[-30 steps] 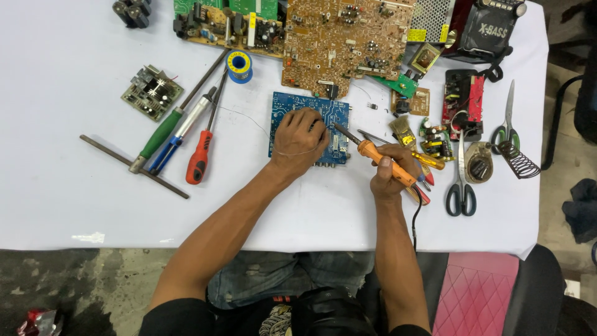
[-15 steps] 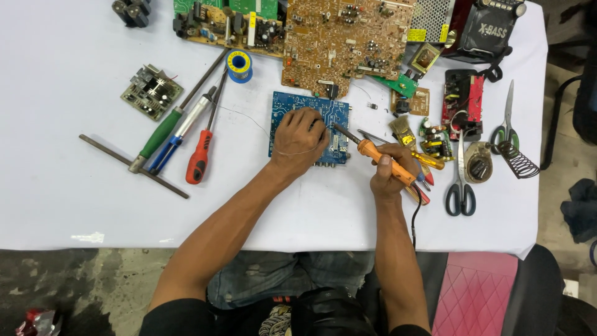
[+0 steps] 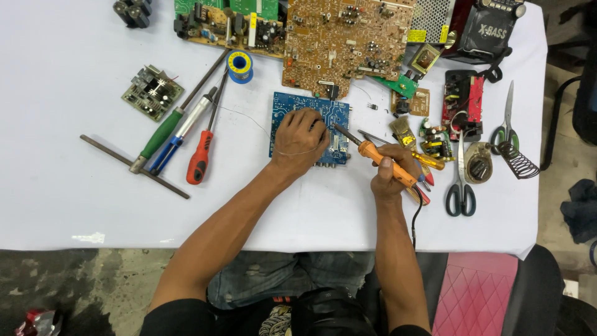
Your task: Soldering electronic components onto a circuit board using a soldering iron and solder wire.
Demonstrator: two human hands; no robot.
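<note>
There is a single view, from a camera worn on the person's head, looking almost straight down on the white table (image 3: 74, 186) from above the seated person's lap. It sits high enough to take in nearly the whole tabletop, from its far edge at the top of the frame to the near edge, with both forearms reaching up from the bottom, floor at the left and a pink chair seat (image 3: 476, 292) lower right.

Yellow rect. label (image 3: 418, 36) at top right, on lower edge of perforated metal box (image 3: 433, 18), white lettered logo (image 3: 492, 30) on black radio (image 3: 491, 28) at top right corner (beside the box), no screens, no pkgs, no signs
</note>
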